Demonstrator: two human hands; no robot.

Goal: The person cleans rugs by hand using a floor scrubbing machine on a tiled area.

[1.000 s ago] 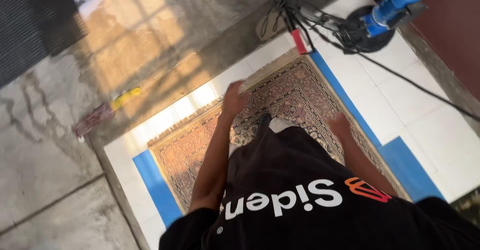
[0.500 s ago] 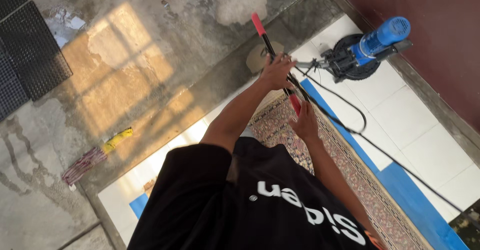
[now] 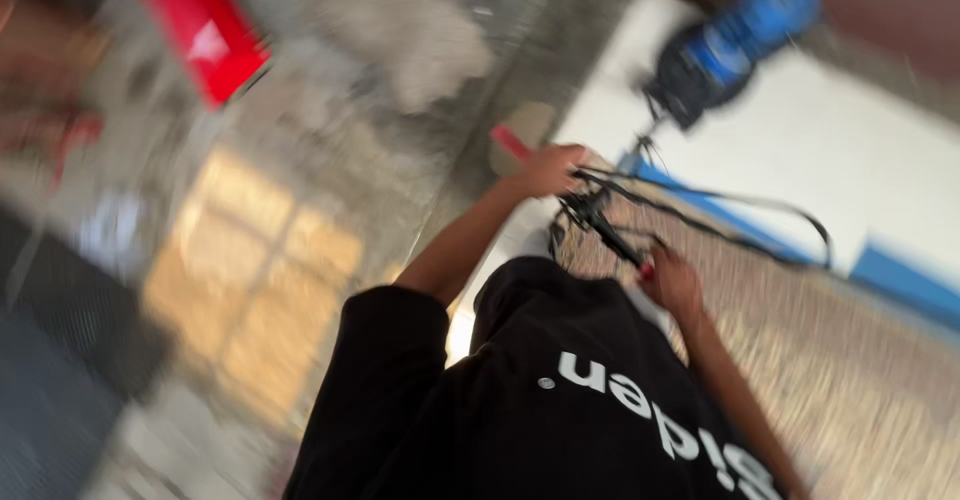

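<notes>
Black and blurred, the handle frame (image 3: 600, 222) of the floor machine (image 3: 725, 45) is sitting between the person's two hands. The left hand (image 3: 550, 170) is closing around the upper end of the frame, where a red grip (image 3: 510, 143) is sticking out beyond the knuckles. The right hand (image 3: 672, 282) is holding the lower end, nearer to the body, with something red showing just by the fingers; the picture is too smeared for me to tell how tightly it is closing. A dark cable (image 3: 760, 215) is looping away from the right hand over the patterned carpet (image 3: 860, 360). The blue motor body is standing well beyond the left hand, on the white floor.

To guide it well, I think both hands should be gripping firmly and evenly, and the cable should be staying behind the brush path.
</notes>
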